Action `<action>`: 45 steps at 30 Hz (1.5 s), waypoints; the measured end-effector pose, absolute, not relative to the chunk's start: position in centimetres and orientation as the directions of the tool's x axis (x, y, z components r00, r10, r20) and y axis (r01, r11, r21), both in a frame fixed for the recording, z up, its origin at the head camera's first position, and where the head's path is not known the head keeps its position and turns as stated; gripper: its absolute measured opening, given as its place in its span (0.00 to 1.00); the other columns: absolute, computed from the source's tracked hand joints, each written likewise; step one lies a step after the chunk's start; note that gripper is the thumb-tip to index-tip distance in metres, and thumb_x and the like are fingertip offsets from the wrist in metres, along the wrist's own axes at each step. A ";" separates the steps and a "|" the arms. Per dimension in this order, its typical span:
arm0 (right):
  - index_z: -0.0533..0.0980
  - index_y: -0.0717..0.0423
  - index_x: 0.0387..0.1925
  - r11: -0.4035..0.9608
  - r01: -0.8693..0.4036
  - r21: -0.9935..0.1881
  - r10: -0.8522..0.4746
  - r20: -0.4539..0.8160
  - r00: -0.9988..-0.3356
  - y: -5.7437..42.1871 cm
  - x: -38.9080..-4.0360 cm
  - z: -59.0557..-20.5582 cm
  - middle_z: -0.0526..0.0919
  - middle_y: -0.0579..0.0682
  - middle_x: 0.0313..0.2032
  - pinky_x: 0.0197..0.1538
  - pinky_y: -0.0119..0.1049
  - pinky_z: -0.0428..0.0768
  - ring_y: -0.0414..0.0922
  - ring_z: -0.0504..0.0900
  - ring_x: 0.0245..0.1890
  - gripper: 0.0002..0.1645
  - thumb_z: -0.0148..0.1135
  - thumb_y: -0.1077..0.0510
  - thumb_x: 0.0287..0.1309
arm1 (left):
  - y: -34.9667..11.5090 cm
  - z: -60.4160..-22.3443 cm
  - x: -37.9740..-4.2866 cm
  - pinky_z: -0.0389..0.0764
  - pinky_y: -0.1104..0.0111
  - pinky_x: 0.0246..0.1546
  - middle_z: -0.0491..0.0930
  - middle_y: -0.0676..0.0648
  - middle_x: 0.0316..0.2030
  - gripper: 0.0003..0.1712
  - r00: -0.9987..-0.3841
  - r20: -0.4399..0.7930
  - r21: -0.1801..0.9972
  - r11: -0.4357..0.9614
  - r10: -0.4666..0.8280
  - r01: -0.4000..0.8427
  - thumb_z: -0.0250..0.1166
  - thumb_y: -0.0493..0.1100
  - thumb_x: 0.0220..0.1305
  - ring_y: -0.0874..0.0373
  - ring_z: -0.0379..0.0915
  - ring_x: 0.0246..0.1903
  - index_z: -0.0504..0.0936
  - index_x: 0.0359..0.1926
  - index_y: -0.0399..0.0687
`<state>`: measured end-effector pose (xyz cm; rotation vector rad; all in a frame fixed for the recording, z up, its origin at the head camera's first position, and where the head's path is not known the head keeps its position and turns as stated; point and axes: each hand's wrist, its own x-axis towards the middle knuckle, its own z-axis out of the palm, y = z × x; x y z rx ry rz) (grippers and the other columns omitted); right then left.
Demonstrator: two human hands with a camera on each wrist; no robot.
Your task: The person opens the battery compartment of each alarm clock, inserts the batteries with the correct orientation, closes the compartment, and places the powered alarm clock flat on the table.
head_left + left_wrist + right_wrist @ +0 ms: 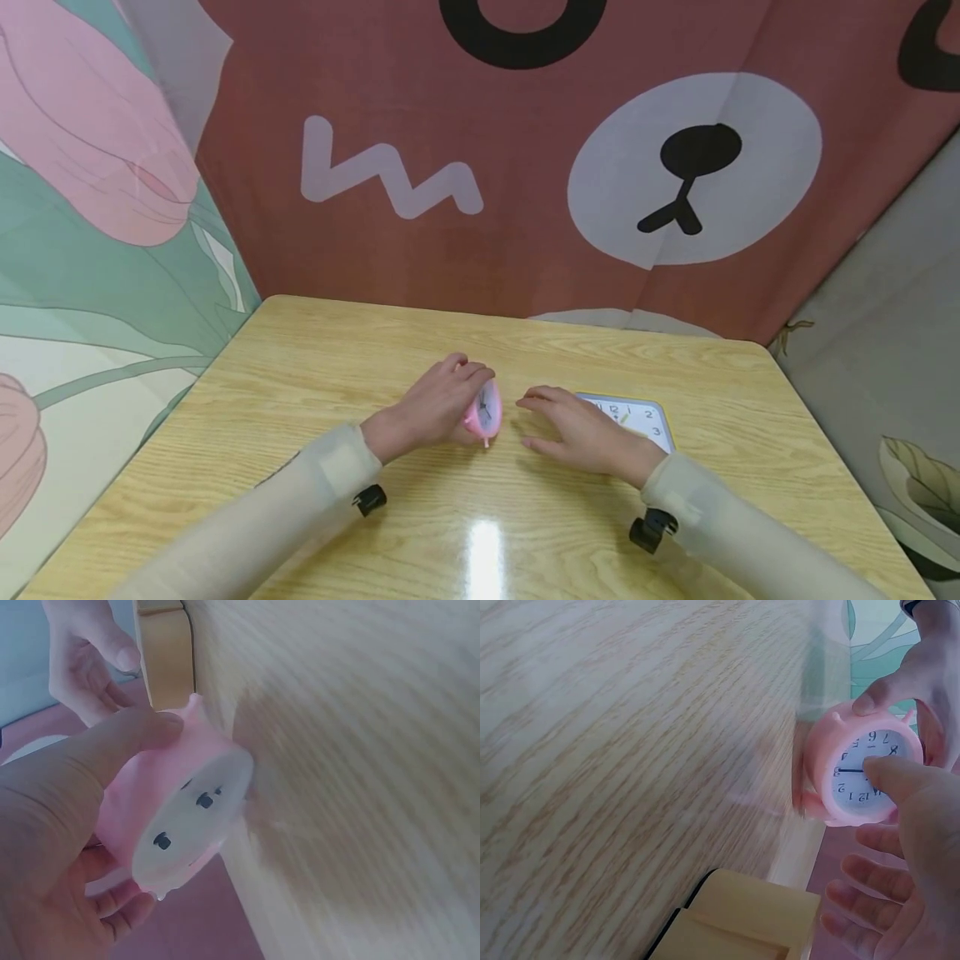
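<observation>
My left hand [435, 406] grips a small pink alarm clock [490, 408] near the middle of the table. Its thumb [150, 729] lies on the clock's pink rim in the left wrist view, where the white back shows two dark knobs. The numbered white face [855, 787] appears in the right wrist view, partly covered by my right thumb. My right hand [581, 429] is held just right of the pink clock, apart from it, with relaxed fingers and nothing in them. Behind and beneath that hand is a square clock [651, 415] with a grey-blue border, partly hidden.
The light wood table [360, 350] carries both clocks. Its far edge meets a brown cloth [375, 267] with a cartoon bear. The square clock's yellow side [742, 915] shows in the right wrist view. Dark wrist cameras [652, 531] sit at both sleeves.
</observation>
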<state>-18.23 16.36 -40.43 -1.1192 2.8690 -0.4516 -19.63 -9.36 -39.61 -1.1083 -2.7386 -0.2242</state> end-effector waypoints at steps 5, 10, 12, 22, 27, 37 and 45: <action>0.74 0.56 0.66 0.710 -0.644 -0.286 -0.656 0.066 -0.752 16.5 -18.1 -40.4 0.76 0.56 0.65 0.67 0.52 0.74 0.53 0.75 0.66 0.33 0.65 0.43 0.66 | -9.7 -40.1 -19.5 0.76 0.55 0.60 0.78 0.44 0.62 0.52 -0.723 0.237 0.171 0.705 0.649 0.689 0.81 0.60 0.45 0.46 0.70 0.60 0.72 0.67 0.41; 0.74 0.55 0.67 0.715 -0.637 -0.289 -0.649 0.063 -0.758 16.6 -18.0 -40.3 0.76 0.56 0.66 0.68 0.53 0.74 0.54 0.74 0.67 0.34 0.64 0.42 0.66 | -9.9 -40.4 -19.2 0.75 0.54 0.61 0.77 0.42 0.62 0.54 -0.748 0.233 0.243 0.708 0.621 0.663 0.81 0.60 0.45 0.46 0.71 0.60 0.71 0.68 0.40; 0.74 0.55 0.66 0.717 -0.632 -0.293 -0.646 0.063 -0.761 16.6 -18.0 -40.2 0.76 0.56 0.66 0.67 0.53 0.74 0.53 0.75 0.67 0.34 0.64 0.42 0.66 | -9.9 -40.5 -19.0 0.75 0.53 0.62 0.77 0.41 0.63 0.54 -0.759 0.224 0.276 0.707 0.612 0.651 0.82 0.60 0.45 0.46 0.71 0.61 0.71 0.68 0.39; 0.75 0.54 0.66 0.707 -0.633 -0.315 -0.648 0.072 -0.759 16.4 -17.9 -40.5 0.76 0.56 0.65 0.67 0.54 0.75 0.53 0.75 0.66 0.33 0.64 0.43 0.66 | -9.6 -41.6 -18.7 0.73 0.52 0.65 0.75 0.40 0.66 0.57 -0.792 0.161 0.408 0.691 0.589 0.597 0.82 0.62 0.44 0.46 0.70 0.64 0.69 0.70 0.40; 0.75 0.54 0.66 0.703 -0.640 -0.311 -0.651 0.081 -0.755 16.3 -17.9 -40.5 0.77 0.55 0.64 0.66 0.52 0.75 0.52 0.76 0.66 0.32 0.65 0.43 0.66 | -9.5 -42.2 -18.6 0.73 0.52 0.65 0.75 0.41 0.65 0.56 -0.805 0.152 0.436 0.693 0.573 0.575 0.81 0.64 0.44 0.46 0.70 0.64 0.71 0.70 0.42; 0.74 0.53 0.66 0.707 -0.628 -0.327 -0.645 0.069 -0.761 16.3 -17.8 -40.7 0.76 0.57 0.66 0.67 0.54 0.74 0.53 0.74 0.67 0.32 0.64 0.42 0.67 | -9.3 -42.6 -18.7 0.74 0.52 0.63 0.77 0.40 0.63 0.55 -0.821 0.140 0.469 0.693 0.554 0.548 0.82 0.64 0.43 0.46 0.70 0.62 0.73 0.68 0.42; 0.76 0.53 0.65 0.691 -0.646 -0.325 -0.655 0.095 -0.749 15.9 -17.9 -41.2 0.78 0.54 0.64 0.67 0.52 0.75 0.52 0.76 0.66 0.31 0.65 0.44 0.65 | -9.3 -42.7 -18.6 0.74 0.53 0.64 0.76 0.39 0.64 0.60 -0.818 0.127 0.428 0.713 0.561 0.555 0.80 0.67 0.44 0.46 0.70 0.63 0.69 0.71 0.39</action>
